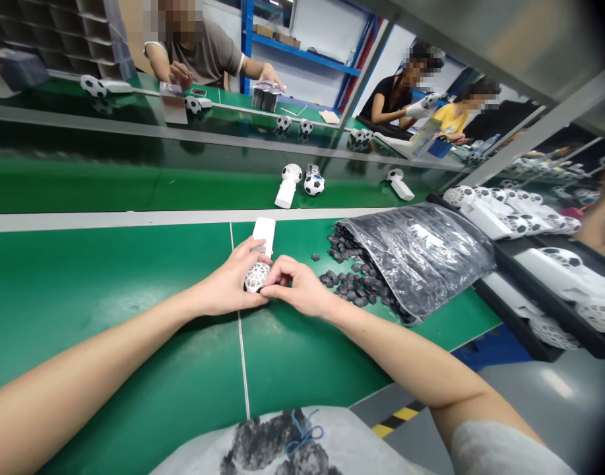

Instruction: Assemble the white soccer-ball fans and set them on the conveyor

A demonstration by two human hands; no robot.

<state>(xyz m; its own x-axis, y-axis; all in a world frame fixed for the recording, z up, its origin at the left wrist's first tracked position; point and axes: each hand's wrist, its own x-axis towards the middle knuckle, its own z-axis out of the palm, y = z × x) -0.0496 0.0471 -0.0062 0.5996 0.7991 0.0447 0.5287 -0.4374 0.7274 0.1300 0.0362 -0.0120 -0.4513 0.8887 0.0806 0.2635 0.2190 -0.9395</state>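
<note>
My left hand (227, 280) is wrapped round a white soccer-ball-headed gadget (257, 276), which has an open lattice head and a flat white handle pointing away from me. At the lower right of that head, the thumb and forefinger of my right hand (297, 285) are pinched together. A small dark piece seems to sit between the fingertips, mostly hidden. To the right of my right hand, loose black pieces (359, 287) spill from the mouth of a clear plastic bag (425, 251) onto the green table (134, 369).
Beyond a white ledge (109, 221), more ball-headed gadgets (291, 175) lie on a green conveyor belt (183, 181). Black trays (510, 264) stacked with similar gadgets stand at the right edge. Across the belt, a person in a grey shirt (216, 53) and other people work.
</note>
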